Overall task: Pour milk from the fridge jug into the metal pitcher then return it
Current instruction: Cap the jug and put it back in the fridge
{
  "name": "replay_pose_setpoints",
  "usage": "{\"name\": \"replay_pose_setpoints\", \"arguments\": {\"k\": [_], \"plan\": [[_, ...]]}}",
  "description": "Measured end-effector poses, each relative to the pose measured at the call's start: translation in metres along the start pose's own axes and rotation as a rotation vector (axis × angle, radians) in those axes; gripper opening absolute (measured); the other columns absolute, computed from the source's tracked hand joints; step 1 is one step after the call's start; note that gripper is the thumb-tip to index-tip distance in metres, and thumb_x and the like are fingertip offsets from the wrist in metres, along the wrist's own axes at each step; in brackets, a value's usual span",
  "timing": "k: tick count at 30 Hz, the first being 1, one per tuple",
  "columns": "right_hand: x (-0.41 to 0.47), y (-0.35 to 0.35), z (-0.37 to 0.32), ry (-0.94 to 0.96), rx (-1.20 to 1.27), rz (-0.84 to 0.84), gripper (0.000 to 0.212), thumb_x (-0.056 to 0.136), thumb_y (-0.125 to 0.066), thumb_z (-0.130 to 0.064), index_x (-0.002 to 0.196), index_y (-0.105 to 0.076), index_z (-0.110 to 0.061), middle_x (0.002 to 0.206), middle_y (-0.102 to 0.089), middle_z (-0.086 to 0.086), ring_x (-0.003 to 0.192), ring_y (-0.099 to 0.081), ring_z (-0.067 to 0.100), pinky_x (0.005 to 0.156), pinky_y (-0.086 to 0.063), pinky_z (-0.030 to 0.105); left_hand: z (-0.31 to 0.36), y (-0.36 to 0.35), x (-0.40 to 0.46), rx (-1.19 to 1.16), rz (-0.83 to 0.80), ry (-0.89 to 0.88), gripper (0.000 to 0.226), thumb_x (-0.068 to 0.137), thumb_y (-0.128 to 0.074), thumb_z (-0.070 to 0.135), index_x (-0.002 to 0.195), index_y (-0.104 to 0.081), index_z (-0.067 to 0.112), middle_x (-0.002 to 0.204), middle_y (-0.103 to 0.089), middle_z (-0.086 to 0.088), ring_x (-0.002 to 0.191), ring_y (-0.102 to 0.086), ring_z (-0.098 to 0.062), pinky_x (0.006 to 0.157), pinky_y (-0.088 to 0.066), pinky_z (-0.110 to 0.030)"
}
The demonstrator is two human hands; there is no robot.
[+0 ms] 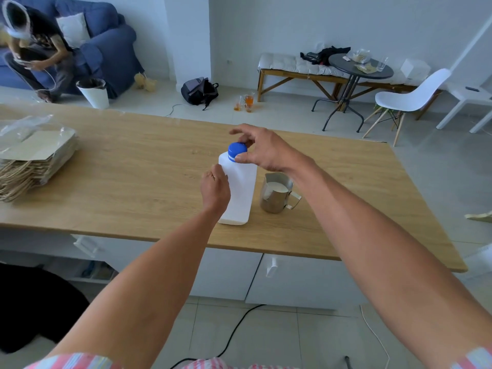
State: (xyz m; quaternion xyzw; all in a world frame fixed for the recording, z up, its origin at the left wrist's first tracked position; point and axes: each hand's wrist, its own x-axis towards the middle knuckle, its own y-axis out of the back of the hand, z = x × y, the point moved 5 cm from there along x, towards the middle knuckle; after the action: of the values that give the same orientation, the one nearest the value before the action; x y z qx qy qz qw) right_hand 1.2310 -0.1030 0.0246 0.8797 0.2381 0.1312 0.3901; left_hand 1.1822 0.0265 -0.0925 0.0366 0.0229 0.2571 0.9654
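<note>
The tall white plastic jug [239, 187] stands upright, blue cap [237, 151] topmost, left hand [215, 188] gripping its body, right hand [262, 150] pinching the cap, steel milk-filled pitcher [277, 194] just right.

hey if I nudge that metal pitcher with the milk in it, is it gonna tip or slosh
The metal pitcher looks squat and wide-based, so it probably slides rather than tips. The milk sits fairly high inside, so a sharp push may slosh it. Its handle sticks out, likely making it swivel.

One milk jug [239, 187] with one blue cap [237, 151]; one metal pitcher [277, 194]; one stack of paper bags [34, 161] at the table's [133, 161] left edge; two hands, left [215, 189] and right [262, 150]; beyond the far edge, one white chair [410, 98]; one backpack [199, 91].
</note>
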Motion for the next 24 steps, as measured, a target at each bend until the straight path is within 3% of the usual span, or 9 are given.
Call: {"name": "replay_pose_setpoints", "arguments": {"k": [2, 5, 7, 16, 18, 20, 22, 24], "plan": [[0.005, 0.007, -0.008, 0.01, -0.175, -0.147, 0.059, 0.089, -0.076, -0.014, 0.143, -0.059, -0.028, 0.134, -0.065, -0.005, 0.112, -0.059, 0.005, 0.091, -0.042, 0.015, 0.001, 0.0, 0.0, 0.008, 0.002, -0.005, 0.036, 0.096, -0.032, 0.018, 0.061, -0.027, 0.016, 0.061, -0.031, -0.009, 0.059, -0.026, -0.02, 0.053, -0.022, -0.035], [0.016, 0.009, -0.02, 0.058, -0.423, -0.233, 0.054, 0.087, -0.073, -0.008, 0.135, -0.066, -0.03, 0.133, -0.067, -0.006, 0.113, -0.062, 0.013, 0.1, -0.051, 0.033, 0.001, 0.0, 0.0, 0.01, 0.01, -0.001, 0.036, 0.098, -0.031, 0.017, 0.062, -0.029, 0.015, 0.062, -0.032, -0.011, 0.057, -0.025, -0.019, 0.051, -0.021, -0.034], [0.022, 0.007, -0.026, 0.062, -0.504, -0.244, 0.054, 0.084, -0.074, -0.007, 0.132, -0.068, -0.03, 0.129, -0.067, -0.002, 0.11, -0.063, 0.019, 0.098, -0.054, 0.04, 0.001, 0.0, -0.001, 0.011, 0.011, -0.008, 0.034, 0.098, -0.031, 0.017, 0.064, -0.034, 0.011, 0.064, -0.035, -0.01, 0.059, -0.026, -0.02, 0.051, -0.021, -0.033], [0.026, 0.001, -0.033, 0.137, -0.67, -0.22, 0.056, 0.083, -0.074, 0.002, 0.127, -0.069, -0.031, 0.132, -0.057, 0.001, 0.111, -0.061, 0.025, 0.088, -0.057, 0.042, 0.002, 0.0, 0.0, 0.008, 0.017, 0.019, 0.034, 0.098, -0.031, 0.017, 0.064, -0.034, 0.012, 0.062, -0.033, -0.01, 0.053, -0.025, -0.015, 0.043, -0.022, -0.024], [0.026, 0.001, -0.034, 0.137, -0.678, -0.221, 0.044, 0.084, -0.078, -0.009, 0.123, -0.07, -0.028, 0.128, -0.058, 0.002, 0.104, -0.062, 0.024, 0.086, -0.057, 0.043, 0.001, 0.0, 0.001, 0.005, 0.024, 0.022, 0.035, 0.098, -0.031, 0.017, 0.063, -0.031, 0.014, 0.062, -0.034, -0.008, 0.052, -0.026, -0.014, 0.044, -0.023, -0.024], [0.025, 0.003, -0.034, 0.102, -0.689, -0.192, 0.027, 0.085, -0.08, -0.032, 0.106, -0.07, -0.02, 0.114, -0.06, 0.004, 0.085, -0.061, 0.021, 0.076, -0.056, 0.042, 0.001, -0.001, 0.0, -0.005, 0.028, 0.019, 0.036, 0.098, -0.032, 0.016, 0.062, -0.03, 0.014, 0.06, -0.034, -0.006, 0.053, -0.026, -0.015, 0.045, -0.024, -0.026], [0.025, 0.003, -0.033, 0.054, -0.715, -0.14, 0.035, 0.085, -0.075, -0.047, 0.089, -0.058, -0.016, 0.097, -0.054, 0.003, 0.072, -0.054, 0.02, 0.064, -0.048, 0.037, 0.0, -0.002, 0.0, -0.002, 0.033, 0.011, 0.038, 0.098, -0.032, 0.015, 0.06, -0.028, 0.015, 0.056, -0.033, -0.002, 0.054, -0.026, -0.016, 0.048, -0.024, -0.029], [0.024, 0.0, -0.035, 0.028, -0.731, -0.09, 0.042, 0.088, -0.07, -0.053, 0.086, -0.048, -0.017, 0.091, -0.048, 0.002, 0.077, -0.052, 0.023, 0.063, -0.04, 0.036, 0.0, -0.001, 0.0, 0.003, 0.04, 0.014, 0.04, 0.098, -0.031, 0.014, 0.058, -0.027, 0.016, 0.054, -0.031, 0.001, 0.055, -0.026, -0.018, 0.05, -0.023, -0.03]]}}
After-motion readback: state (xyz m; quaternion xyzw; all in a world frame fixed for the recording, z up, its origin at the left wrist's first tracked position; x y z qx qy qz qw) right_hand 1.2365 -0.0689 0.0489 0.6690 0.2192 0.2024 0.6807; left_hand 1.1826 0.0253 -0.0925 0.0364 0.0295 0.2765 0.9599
